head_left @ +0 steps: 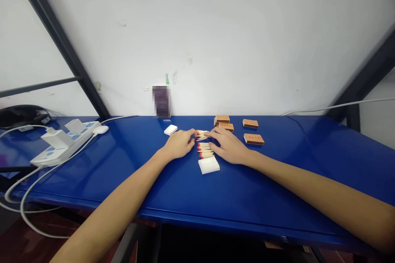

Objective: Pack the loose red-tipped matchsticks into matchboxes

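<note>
On the blue desk lie loose wooden matches with red heads, in an upper bunch [202,134] and a lower group [205,150]. My left hand [179,144] rests at the red-headed end of the upper bunch, thumb apart from the bent fingers. From the opposite side my right hand [228,146] reaches over, its fingertips on the plain ends and its thumb beside the lower matches. Neither hand is closed round anything. Just below the matches is a white matchbox tray [209,165], and another white tray [170,130] lies beyond my left hand.
Orange matchboxes stand in a small stack [226,126] behind my right hand. Two more, a far matchbox [250,123] and a nearer matchbox [254,139], lie to its right. A white power strip [66,144] with cables occupies the left side. A pixelated dark object [161,102] leans on the wall.
</note>
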### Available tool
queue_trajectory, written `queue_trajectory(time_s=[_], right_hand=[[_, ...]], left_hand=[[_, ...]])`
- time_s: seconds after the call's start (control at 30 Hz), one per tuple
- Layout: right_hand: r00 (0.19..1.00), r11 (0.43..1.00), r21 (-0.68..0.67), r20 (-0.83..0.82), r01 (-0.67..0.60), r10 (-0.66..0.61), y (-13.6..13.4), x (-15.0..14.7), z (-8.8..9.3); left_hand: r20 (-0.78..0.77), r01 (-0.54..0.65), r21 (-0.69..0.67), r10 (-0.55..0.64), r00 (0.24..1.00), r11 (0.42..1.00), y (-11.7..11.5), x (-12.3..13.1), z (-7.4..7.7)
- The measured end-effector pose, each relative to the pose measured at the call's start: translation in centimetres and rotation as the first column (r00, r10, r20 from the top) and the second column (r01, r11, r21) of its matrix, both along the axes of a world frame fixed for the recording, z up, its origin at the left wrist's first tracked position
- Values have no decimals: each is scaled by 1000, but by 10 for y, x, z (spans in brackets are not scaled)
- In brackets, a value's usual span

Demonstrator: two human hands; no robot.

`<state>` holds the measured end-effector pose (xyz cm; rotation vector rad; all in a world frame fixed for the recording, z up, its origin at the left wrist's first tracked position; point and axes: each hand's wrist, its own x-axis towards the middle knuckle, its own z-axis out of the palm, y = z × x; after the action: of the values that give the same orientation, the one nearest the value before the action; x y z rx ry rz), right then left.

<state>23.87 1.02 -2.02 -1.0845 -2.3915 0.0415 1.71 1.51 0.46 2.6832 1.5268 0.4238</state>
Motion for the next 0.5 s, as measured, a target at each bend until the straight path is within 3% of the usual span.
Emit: queue_trajectory(time_s=[0.5], right_hand=[[1000, 1000, 3, -6, 4, -4, 3, -1, -3]], left_hand=[[14, 25, -18, -24, 1000, 1000, 3, -1, -1]])
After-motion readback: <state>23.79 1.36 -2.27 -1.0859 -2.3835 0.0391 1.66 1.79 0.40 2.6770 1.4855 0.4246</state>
